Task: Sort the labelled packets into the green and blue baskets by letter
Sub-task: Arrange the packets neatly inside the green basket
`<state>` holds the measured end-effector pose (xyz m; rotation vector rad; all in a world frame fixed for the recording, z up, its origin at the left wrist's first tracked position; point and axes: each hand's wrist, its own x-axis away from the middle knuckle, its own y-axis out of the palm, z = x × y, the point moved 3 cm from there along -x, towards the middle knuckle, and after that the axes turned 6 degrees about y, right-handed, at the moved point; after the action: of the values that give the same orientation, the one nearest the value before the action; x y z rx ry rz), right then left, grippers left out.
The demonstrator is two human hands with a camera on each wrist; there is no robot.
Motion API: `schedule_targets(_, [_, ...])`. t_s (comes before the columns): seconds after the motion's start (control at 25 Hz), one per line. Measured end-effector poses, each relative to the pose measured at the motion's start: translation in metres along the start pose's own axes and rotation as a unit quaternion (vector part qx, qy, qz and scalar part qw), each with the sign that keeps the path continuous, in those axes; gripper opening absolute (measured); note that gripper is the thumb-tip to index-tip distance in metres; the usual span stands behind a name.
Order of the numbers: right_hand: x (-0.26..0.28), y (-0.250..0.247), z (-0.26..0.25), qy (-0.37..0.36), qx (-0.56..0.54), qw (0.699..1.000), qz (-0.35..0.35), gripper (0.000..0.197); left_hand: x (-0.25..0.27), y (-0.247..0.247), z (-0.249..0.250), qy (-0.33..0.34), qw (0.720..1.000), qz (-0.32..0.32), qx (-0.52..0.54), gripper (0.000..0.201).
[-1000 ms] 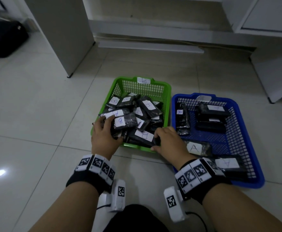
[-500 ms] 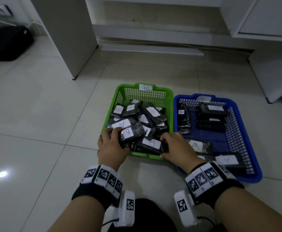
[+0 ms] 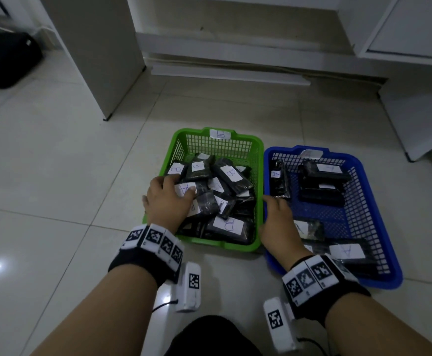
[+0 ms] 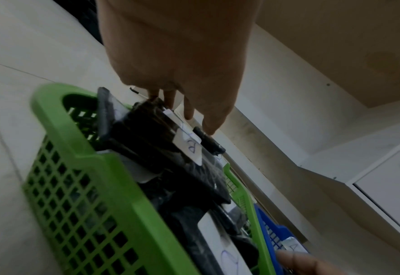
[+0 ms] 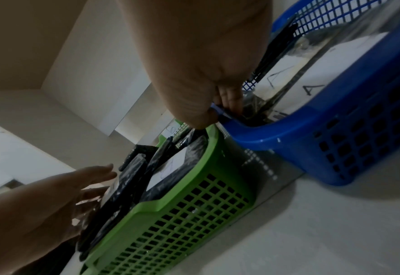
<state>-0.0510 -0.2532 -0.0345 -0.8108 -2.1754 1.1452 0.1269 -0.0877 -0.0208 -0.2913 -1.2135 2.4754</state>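
Observation:
A green basket point(image 3: 217, 247) tagged B is heaped with black packets point(image 3: 231, 176), mostly labelled B. My left hand point(image 3: 173, 187) lies flat over its left side, fingers straight, thumb on a packet labelled A point(image 3: 184, 188). In the left wrist view its fingertips point(image 4: 187, 111) touch the top of the heap above the green basket's rim point(image 4: 76, 148). The blue basket point(image 3: 338, 284) beside it holds several A packets point(image 3: 347, 251). My right hand point(image 3: 274, 204) pinches the blue basket's left rim point(image 5: 288, 134), thumb outside and fingers inside.
The baskets stand side by side, touching, on white floor tiles. A white cabinet panel point(image 3: 102, 60) stands behind on the left, and a low ledge point(image 3: 230, 73) runs along the back. Another white cabinet point(image 3: 415, 124) is at the right. A black bag point(image 3: 4, 60) lies far left.
My left hand slid from the green basket's front corner deeper in, onto the A packet. My right hand left the front B packet and took the blue basket's rim.

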Motion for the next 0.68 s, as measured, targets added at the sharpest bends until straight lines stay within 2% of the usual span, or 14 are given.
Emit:
schedule_targets(0.16, [-0.017, 0.004, 0.006, 0.018, -0.064, 0.997, -0.030, 0.067, -0.026, 0.006, 0.005, 0.006, 0.998, 0.037, -0.046, 0.045])
schedule_targets(0.36, [-0.034, 0.000, 0.006, 0.032, -0.088, 0.995, -0.038, 0.062, -0.046, 0.024, 0.009, 0.010, 0.999, 0.013, -0.043, 0.036])
schedule_targets(0.44, [-0.042, -0.007, 0.001, 0.043, -0.047, 0.997, -0.031, 0.057, -0.044, 0.029, 0.014, -0.005, 0.999, 0.007, -0.053, 0.035])
schedule_targets(0.56, [-0.067, -0.018, -0.022, -0.010, 0.008, 1.000, -0.009, 0.044, -0.045, 0.028, 0.026, -0.056, 0.995, 0.009, -0.083, 0.041])
schedule_targets(0.68, [-0.101, -0.014, -0.053, -0.070, -0.029, 0.995, -0.067, 0.037, -0.056, 0.027, 0.034, -0.081, 0.990, -0.039, -0.106, 0.052])
